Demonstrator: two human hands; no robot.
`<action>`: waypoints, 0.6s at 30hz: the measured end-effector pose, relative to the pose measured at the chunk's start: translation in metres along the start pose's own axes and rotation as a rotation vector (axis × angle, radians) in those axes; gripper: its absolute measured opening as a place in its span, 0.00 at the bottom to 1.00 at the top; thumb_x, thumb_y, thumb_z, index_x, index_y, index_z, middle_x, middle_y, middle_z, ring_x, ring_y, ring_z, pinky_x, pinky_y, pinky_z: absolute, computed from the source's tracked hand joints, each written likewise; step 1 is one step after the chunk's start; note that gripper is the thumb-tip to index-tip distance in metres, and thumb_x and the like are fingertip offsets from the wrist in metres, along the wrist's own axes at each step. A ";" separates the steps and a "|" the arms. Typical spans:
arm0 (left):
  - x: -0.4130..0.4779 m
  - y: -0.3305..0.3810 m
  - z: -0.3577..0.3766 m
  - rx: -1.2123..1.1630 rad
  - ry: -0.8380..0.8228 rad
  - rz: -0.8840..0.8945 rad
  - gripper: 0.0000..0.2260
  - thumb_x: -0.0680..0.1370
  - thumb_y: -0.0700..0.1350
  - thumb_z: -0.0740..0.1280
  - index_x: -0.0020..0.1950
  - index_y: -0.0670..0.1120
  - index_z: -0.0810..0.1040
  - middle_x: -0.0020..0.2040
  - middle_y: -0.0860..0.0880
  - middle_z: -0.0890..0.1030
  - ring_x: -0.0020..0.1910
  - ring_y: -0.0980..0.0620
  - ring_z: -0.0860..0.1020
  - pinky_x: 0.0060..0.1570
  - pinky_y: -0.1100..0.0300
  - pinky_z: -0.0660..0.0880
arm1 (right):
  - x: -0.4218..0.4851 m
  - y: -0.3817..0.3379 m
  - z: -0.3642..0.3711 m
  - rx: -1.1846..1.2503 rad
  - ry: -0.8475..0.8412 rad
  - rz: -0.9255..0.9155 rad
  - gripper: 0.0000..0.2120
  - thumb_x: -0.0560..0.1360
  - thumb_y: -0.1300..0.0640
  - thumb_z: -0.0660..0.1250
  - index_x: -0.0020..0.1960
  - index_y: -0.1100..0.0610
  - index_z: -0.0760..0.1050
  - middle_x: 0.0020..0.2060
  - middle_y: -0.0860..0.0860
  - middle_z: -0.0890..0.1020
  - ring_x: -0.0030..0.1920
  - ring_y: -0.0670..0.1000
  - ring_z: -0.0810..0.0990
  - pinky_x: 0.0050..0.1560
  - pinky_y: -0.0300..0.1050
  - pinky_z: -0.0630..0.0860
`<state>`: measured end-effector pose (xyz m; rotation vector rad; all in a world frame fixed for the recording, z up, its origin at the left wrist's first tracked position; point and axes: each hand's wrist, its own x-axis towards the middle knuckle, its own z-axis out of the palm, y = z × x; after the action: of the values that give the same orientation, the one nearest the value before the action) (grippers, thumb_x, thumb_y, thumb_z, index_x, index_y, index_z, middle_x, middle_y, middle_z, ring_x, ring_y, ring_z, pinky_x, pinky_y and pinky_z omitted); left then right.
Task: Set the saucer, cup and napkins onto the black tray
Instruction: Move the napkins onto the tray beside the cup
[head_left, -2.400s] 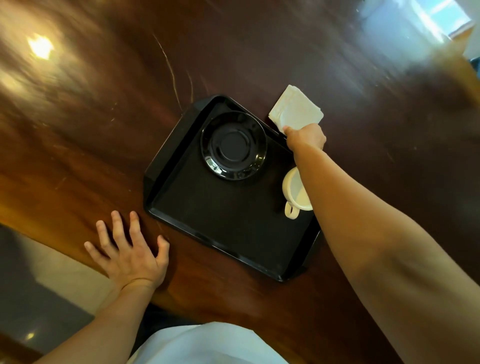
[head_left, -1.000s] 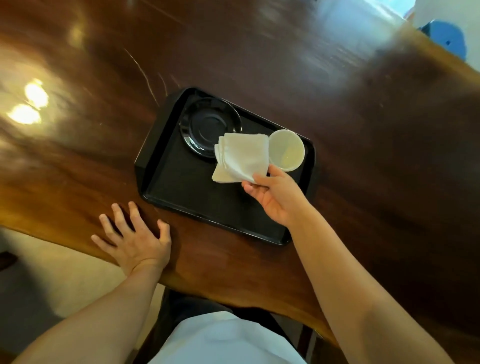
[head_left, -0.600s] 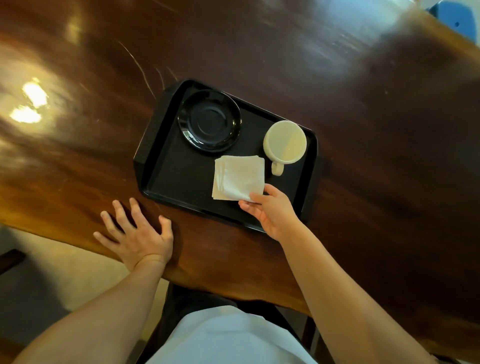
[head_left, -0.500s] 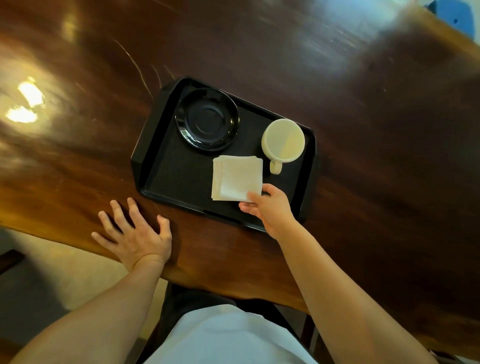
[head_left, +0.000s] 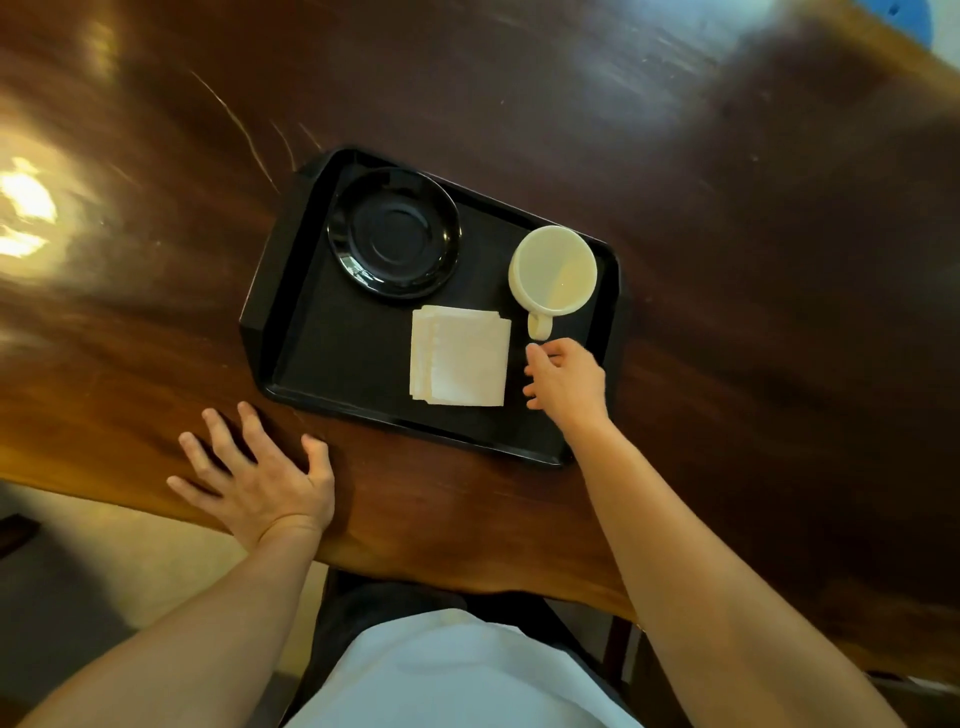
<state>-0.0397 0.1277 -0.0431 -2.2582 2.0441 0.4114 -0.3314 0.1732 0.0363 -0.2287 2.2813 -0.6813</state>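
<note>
The black tray (head_left: 332, 358) lies on the dark wooden table (head_left: 727, 260). A black saucer (head_left: 393, 240) sits in its far left corner. A cream cup (head_left: 554, 270) stands at the far right of the tray, handle pointing toward me. A stack of white napkins (head_left: 460, 362) lies flat on the tray, near the front. My right hand (head_left: 566, 383) hovers just right of the napkins and below the cup handle, fingers loosely apart, holding nothing. My left hand (head_left: 254, 475) rests flat on the table in front of the tray, fingers spread.
The table's front edge (head_left: 363, 556) runs close to my body, with floor below on the left. A blue object (head_left: 906, 15) shows at the far top right corner.
My right hand carried the napkins from the table behind the tray onto the tray, laid them flat and let go. It has drawn slightly to the right. My left hand stayed put.
</note>
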 end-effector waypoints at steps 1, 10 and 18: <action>0.000 0.000 0.000 0.000 -0.003 -0.001 0.35 0.77 0.61 0.56 0.81 0.47 0.59 0.83 0.40 0.57 0.82 0.34 0.51 0.77 0.32 0.43 | 0.003 -0.002 -0.003 0.024 0.013 -0.001 0.13 0.81 0.50 0.64 0.60 0.57 0.76 0.44 0.50 0.83 0.43 0.51 0.85 0.37 0.41 0.83; -0.001 0.001 -0.001 -0.016 0.005 0.003 0.35 0.78 0.61 0.56 0.81 0.46 0.58 0.83 0.40 0.56 0.82 0.34 0.50 0.77 0.32 0.43 | 0.011 -0.019 0.000 0.400 -0.067 0.147 0.13 0.80 0.50 0.68 0.59 0.57 0.79 0.49 0.54 0.85 0.47 0.53 0.86 0.46 0.48 0.85; -0.002 0.002 -0.001 -0.030 0.011 0.002 0.34 0.78 0.61 0.56 0.81 0.46 0.58 0.83 0.40 0.56 0.82 0.34 0.51 0.77 0.32 0.43 | 0.015 -0.016 0.011 0.481 0.036 0.174 0.13 0.77 0.52 0.73 0.57 0.58 0.82 0.43 0.52 0.87 0.44 0.48 0.87 0.41 0.43 0.84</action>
<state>-0.0413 0.1292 -0.0414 -2.2806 2.0592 0.4329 -0.3350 0.1499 0.0300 0.2098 2.0648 -1.1163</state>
